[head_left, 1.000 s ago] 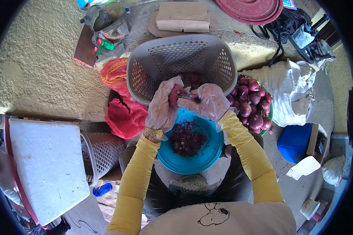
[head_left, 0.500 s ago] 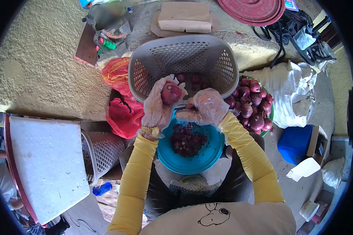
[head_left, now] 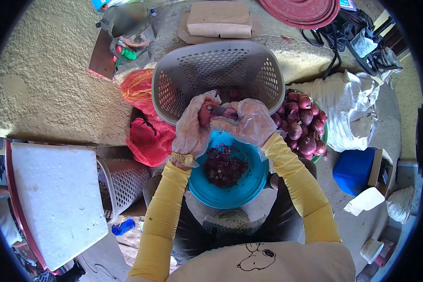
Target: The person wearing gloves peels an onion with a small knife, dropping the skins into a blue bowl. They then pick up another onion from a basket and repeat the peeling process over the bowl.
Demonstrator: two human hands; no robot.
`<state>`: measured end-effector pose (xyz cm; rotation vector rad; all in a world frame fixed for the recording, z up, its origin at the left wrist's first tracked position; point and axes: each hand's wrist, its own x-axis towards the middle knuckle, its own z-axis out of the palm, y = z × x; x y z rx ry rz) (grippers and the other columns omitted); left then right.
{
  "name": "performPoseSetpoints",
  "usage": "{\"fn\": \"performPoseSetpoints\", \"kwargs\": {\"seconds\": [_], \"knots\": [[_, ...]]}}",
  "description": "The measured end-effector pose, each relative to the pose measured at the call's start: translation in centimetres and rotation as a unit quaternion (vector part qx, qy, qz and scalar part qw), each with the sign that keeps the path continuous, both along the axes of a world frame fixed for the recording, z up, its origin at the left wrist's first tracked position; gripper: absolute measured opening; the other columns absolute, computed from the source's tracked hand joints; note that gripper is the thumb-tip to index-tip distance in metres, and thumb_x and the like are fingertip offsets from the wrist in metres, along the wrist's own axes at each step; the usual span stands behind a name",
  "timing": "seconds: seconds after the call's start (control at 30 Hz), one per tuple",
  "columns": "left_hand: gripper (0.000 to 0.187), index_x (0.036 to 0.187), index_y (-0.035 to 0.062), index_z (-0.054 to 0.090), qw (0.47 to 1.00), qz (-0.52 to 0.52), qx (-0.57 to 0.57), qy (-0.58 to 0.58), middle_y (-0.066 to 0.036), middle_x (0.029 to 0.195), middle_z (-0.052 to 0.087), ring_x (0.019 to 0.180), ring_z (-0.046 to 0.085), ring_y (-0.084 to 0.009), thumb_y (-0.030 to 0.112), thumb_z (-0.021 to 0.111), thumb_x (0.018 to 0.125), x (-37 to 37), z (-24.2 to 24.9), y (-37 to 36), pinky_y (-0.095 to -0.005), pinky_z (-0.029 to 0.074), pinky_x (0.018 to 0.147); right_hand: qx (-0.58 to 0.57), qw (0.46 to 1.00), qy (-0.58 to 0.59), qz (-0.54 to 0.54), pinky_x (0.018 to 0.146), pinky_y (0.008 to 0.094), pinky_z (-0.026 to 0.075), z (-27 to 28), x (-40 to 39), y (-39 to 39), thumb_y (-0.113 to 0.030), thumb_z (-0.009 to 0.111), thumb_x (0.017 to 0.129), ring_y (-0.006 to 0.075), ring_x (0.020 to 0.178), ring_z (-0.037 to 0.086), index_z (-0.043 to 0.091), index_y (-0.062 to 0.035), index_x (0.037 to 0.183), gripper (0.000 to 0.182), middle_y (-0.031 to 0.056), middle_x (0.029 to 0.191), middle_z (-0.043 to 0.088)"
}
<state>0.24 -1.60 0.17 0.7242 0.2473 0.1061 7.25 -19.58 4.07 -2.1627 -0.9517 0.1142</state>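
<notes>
My left hand [head_left: 192,123], in a clear plastic glove, is closed around a red onion [head_left: 205,115]. My right hand [head_left: 251,121], gloved the same way, is closed on what looks like a small knife [head_left: 218,110], its greyish blade against the onion and its handle hidden in my fingers. Dark purple skin shows by the right fingertips. Below both hands is a turquoise basin [head_left: 228,199] with onion skins and scraps [head_left: 223,169]. Just beyond the hands stands a grey perforated basket [head_left: 216,58] with a few red onions [head_left: 234,93] at its bottom.
A green-rimmed container heaped with red onions [head_left: 307,117] stands to the right, beside a white sack [head_left: 350,113]. Red mesh bags [head_left: 148,136] lie left of the basket. A white foam lid [head_left: 56,197] and a second basket [head_left: 127,183] are farther left. A blue container [head_left: 355,171] stands right.
My right hand has moved up and left, bringing the blade onto the onion. My left hand has turned slightly inward, so the fingers of both hands are now close together.
</notes>
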Motion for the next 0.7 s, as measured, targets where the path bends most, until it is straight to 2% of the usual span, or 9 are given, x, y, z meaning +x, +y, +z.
{"fn": "performPoseSetpoints", "kwargs": {"seconds": [0.23, 0.3, 0.33, 0.4, 0.47, 0.57, 0.67, 0.7], "knots": [[0.036, 0.129, -0.0036, 0.058, 1.000, -0.007, -0.013, 0.008, -0.012, 0.119, 0.066, 0.106, 0.066, -0.0226, 0.026, 0.052, 0.110, -0.1, -0.3, -0.2, -0.0329, 0.059, 0.088, -0.022, 0.999, -0.013, 0.026, 0.075, 0.0492, 0.054, -0.6, 0.3, 0.1, -0.059, 0.078, 0.085, 0.0418, 0.080, 0.069, 0.079, -0.0052, 0.103, 0.057, 0.0204, 0.081, 0.072], [0.037, 0.129, -0.0039, 0.058, 0.995, -0.001, 0.094, -0.028, -0.013, 0.119, 0.066, 0.105, 0.066, -0.0236, 0.027, 0.053, 0.110, -0.2, -0.6, -0.2, -0.0331, 0.059, 0.088, -0.025, 0.999, -0.015, 0.026, 0.075, 0.0490, 0.054, -0.8, 0.4, 0.1, -0.060, 0.077, 0.085, 0.0419, 0.080, 0.069, 0.079, -0.0051, 0.103, 0.058, 0.0204, 0.081, 0.073], [0.037, 0.129, -0.0039, 0.058, 0.995, -0.001, 0.094, -0.027, -0.013, 0.119, 0.066, 0.105, 0.066, -0.0236, 0.027, 0.053, 0.110, -0.2, -0.6, -0.1, -0.0331, 0.059, 0.088, -0.027, 0.999, -0.016, 0.026, 0.076, 0.0489, 0.055, -0.9, 0.4, 0.1, -0.060, 0.077, 0.085, 0.0420, 0.080, 0.070, 0.079, -0.0050, 0.104, 0.058, 0.0205, 0.081, 0.073], [0.038, 0.130, -0.0041, 0.059, 0.999, -0.026, -0.018, 0.001, -0.014, 0.119, 0.066, 0.106, 0.066, -0.0241, 0.027, 0.055, 0.109, 0.0, -0.5, 0.1, -0.0338, 0.060, 0.088, -0.035, 0.999, -0.022, 0.031, 0.074, 0.0490, 0.054, -1.5, 0.5, 0.1, -0.061, 0.076, 0.086, 0.0423, 0.079, 0.069, 0.078, -0.0043, 0.104, 0.059, 0.0209, 0.081, 0.073], [0.038, 0.130, -0.0042, 0.059, 0.999, -0.030, -0.022, 0.006, -0.014, 0.119, 0.066, 0.107, 0.066, -0.0246, 0.027, 0.056, 0.108, -0.1, -0.7, 0.1, -0.0343, 0.060, 0.088, -0.043, 0.998, -0.028, 0.036, 0.073, 0.0492, 0.054, -1.6, 0.6, 0.1, -0.061, 0.075, 0.086, 0.0425, 0.078, 0.069, 0.078, -0.0037, 0.104, 0.060, 0.0213, 0.081, 0.072], [0.039, 0.130, -0.0042, 0.059, 0.998, -0.045, -0.026, 0.017, -0.014, 0.119, 0.067, 0.109, 0.067, -0.0256, 0.027, 0.060, 0.106, -0.5, -0.7, 0.3, -0.0356, 0.060, 0.090, -0.048, 0.998, -0.021, 0.047, 0.071, 0.0502, 0.053, -1.6, 0.6, -0.1, -0.063, 0.074, 0.087, 0.0427, 0.075, 0.068, 0.078, -0.0024, 0.100, 0.062, 0.0215, 0.078, 0.071], [0.039, 0.130, -0.0039, 0.059, 0.999, -0.029, -0.012, 0.041, -0.015, 0.120, 0.066, 0.113, 0.066, -0.0283, 0.025, 0.062, 0.104, -0.6, -0.3, 0.1, -0.0393, 0.060, 0.093, -0.085, 0.990, -0.090, 0.066, 0.069, 0.0517, 0.052, -2.3, 0.7, -0.3, -0.063, 0.073, 0.087, 0.0426, 0.072, 0.067, 0.078, -0.0035, 0.094, 0.060, 0.0207, 0.073, 0.069], [0.038, 0.129, -0.0036, 0.059, 0.998, -0.003, 0.002, 0.058, -0.016, 0.120, 0.066, 0.114, 0.066, -0.0305, 0.024, 0.062, 0.104, -0.6, 0.3, 0.0, -0.0422, 0.060, 0.095, -0.085, 0.987, -0.097, 0.096, 0.072, 0.0519, 0.053, -2.6, 0.7, -0.1, -0.069, 0.067, 0.088, 0.0426, 0.074, 0.068, 0.075, -0.0047, 0.088, 0.065, 0.0204, 0.074, 0.068]]}}
